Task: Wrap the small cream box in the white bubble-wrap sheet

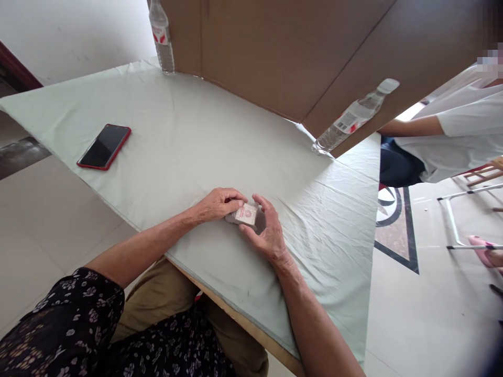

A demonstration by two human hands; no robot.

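Observation:
A small white box point(247, 214) with red print sits near the front edge of the cloth-covered table. What looks like clear plastic shows around its lower side. My left hand point(219, 204) grips it from the left, thumb over its top edge and fingers behind it, partly hidden. On its right, my right hand point(268, 229) curves around the box with thumb and fingers spread apart. A gap shows between that palm and the box; whether its thumb tip touches the box I cannot tell.
A phone point(105, 146) in a red case lies at the left. Brown cardboard point(271, 52) stands across the back, with one water bottle point(161, 39) at its left and another bottle point(356, 118) at its right. A person in a white shirt point(467, 125) sits beyond the table's right side.

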